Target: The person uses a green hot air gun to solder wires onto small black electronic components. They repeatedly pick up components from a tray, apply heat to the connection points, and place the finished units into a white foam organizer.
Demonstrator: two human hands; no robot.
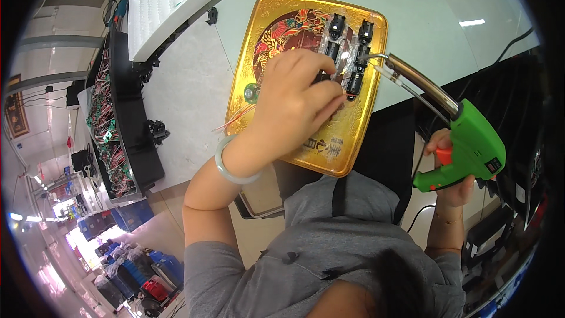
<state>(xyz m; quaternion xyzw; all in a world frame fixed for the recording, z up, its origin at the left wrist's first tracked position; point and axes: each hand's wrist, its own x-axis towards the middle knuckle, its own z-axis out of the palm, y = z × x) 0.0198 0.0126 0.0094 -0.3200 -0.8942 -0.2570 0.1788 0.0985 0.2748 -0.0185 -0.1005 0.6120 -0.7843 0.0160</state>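
Observation:
A gold tray-like lid [247, 35] with a coloured ornamental print lies on the table, bearing two rows of small black plastic housings [365, 30] fixed along clear strips. My left hand [288, 103] reaches over it with the fingers bent and pinched beside the lower housings; what they grip is hidden. Partly behind that hand sits a small round green part [251, 93], with red and white wires [234, 119] trailing by the wrist. My right hand [458, 194] is wrapped round the handle of a green soldering gun [477, 144]. Its metal tip points at the right row, apparently touching a housing.
A black bin [138, 135] full of wired green parts stands at the left. Behind it is a white foam tray [176, 0]. Loose black housings [156, 132] lie on the table's left part. A black cable [515, 41] runs at the far right.

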